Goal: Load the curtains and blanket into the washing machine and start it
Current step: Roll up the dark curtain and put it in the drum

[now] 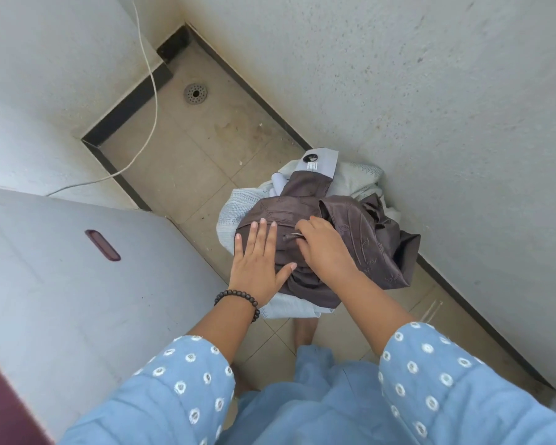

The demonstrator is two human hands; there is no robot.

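- The left hand [260,263] is lying flat on the brown curtains [350,239], fingers straight and spread, thumb angled out to the right; its grip is fully open and holding nothing, only pressing on the cloth.
- A string of dark round beads [238,298] is circling the left wrist.
- The right hand [326,244] is reaching in from the right with its back to the camera, fingers curling down and pinching a small fold of the brown cloth; its fingertips are tucking out of sight, so how much cloth they are holding is hard to tell.
- Both forearms are coming out of light blue sleeves [430,380] dotted with white embroidered rings.
- The curtains are showing a smooth, slightly shiny weave with a faint stamped pattern, lying crumpled in a heap; a pale grey lining with a small label is sticking up at the far end.
- The blanket [238,207] is sitting under them, pale blue-white, with a fine dotted knit texture; most of it is being covered by the curtains.
- The whole heap is resting on the beige tiled floor [180,168], close against the rough plastered wall [430,91] on the right.
- The washing machine [61,268] is standing to the left, its flat grey lid down, with a dark oval handle recess [102,245]; its front is being cut off by the frame edge.
- A round metal drain [195,93] is lying in the far corner, and a white cable [151,101] is trailing down the left wall.
- A bare foot is only partly showing below the heap.
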